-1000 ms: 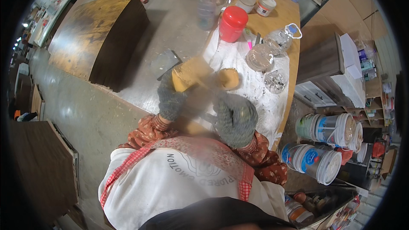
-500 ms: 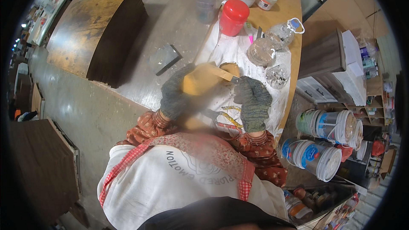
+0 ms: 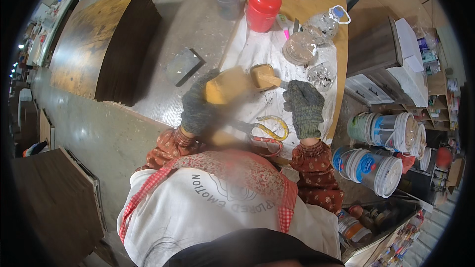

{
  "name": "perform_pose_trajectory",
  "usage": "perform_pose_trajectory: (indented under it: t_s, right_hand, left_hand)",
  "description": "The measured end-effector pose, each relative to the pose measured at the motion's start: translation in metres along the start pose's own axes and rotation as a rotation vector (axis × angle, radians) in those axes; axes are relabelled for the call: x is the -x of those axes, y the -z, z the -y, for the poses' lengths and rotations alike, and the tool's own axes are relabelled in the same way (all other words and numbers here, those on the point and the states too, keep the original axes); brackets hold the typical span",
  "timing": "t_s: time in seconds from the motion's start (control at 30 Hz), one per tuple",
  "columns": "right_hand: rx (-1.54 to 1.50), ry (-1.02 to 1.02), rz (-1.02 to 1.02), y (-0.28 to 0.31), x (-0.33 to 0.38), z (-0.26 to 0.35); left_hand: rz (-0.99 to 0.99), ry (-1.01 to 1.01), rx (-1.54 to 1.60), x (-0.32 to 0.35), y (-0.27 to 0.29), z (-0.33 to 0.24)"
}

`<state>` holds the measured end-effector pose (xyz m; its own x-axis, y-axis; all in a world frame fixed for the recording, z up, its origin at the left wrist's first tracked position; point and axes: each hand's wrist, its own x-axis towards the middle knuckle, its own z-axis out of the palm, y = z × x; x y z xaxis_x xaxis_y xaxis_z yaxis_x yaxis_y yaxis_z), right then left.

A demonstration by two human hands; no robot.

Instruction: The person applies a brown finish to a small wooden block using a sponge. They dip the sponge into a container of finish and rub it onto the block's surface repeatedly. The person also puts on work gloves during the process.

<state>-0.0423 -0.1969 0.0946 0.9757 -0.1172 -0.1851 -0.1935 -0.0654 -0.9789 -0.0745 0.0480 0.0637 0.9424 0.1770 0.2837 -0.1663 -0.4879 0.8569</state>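
From the head camera, your left hand (image 3: 198, 111), in a grey knit glove, is clamped around a tan wooden block (image 3: 228, 85) that is blurred, held just above the white cloth (image 3: 257, 52) spread on the bench. Its far end touches or nearly touches a small yellow-lidded tin (image 3: 262, 75); you cannot tell which through the blur.

Your right hand (image 3: 304, 107), also gloved, lies flat and empty on the cloth, fingers together, just beside the tin and well apart from your left hand. Between your wrists sit yellow- and red-handled scissors (image 3: 269, 131) near the bench's front edge.

Beyond the tin the cloth is crowded: a red-lidded jar (image 3: 262, 9), a clear round tub (image 3: 299, 48) and a clear plastic jug (image 3: 324, 23), with a small glass dish (image 3: 320, 74) close to the bench's right edge.

Left of the cloth you have bare grey benchtop (image 3: 198, 24), holding only a small grey plate (image 3: 183, 65) and, farther left, a big dark wooden panel (image 3: 101, 44). Stacked buckets (image 3: 381, 131) stand below the right edge.
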Motion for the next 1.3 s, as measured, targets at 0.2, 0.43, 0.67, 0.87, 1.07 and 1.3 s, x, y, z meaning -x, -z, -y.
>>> perform_pose_trajectory:
  t_s: [0.2, 0.43, 0.67, 0.87, 1.07, 1.3]
  right_hand:
    - [0.253, 0.062, 0.081, 0.004, -0.015, -0.001]
    - [1.090, 0.708, 0.173, 0.022, -0.037, 0.008]
    - [0.917, 0.671, 0.199, 0.031, -0.049, 0.026]
    - [0.974, 0.722, 0.277, 0.015, -0.049, 0.026]
    - [0.987, 0.767, 0.289, 0.012, -0.041, 0.049]
    - [1.318, 0.654, 0.478, 0.000, -0.019, 0.022]
  left_hand:
    - [0.113, 0.034, 0.138, 0.004, 0.006, 0.011]
    - [0.131, -0.015, 0.143, 0.005, 0.003, 0.025]
    - [0.101, 0.006, 0.190, 0.006, 0.006, 0.031]
    - [0.068, -0.008, 0.251, 0.007, 0.006, 0.036]
    - [0.058, 0.027, 0.280, 0.007, 0.011, 0.041]
    - [0.068, 0.018, 0.286, 0.005, 0.008, 0.041]
